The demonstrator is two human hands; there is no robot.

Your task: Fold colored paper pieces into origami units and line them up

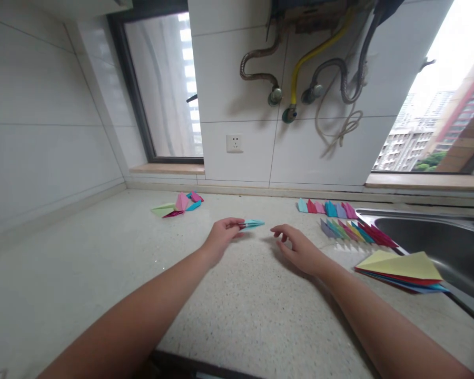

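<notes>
My left hand (221, 238) pinches one end of a small folded light-blue paper piece (254, 224), held just above the speckled countertop (237, 316). My right hand (296, 247) hovers a short way to the right of it, fingers loosely curled and apart, holding nothing. The paper's pointed end faces my right hand without touching it.
A small heap of folded coloured papers (179, 204) lies at the back left. Two rows of folded coloured pieces (327, 208) (357, 232) lie at the back right. A stack of folded triangular sheets (403, 269) rests by the steel sink (442, 247). A tiled wall with a socket (234, 143) rises behind.
</notes>
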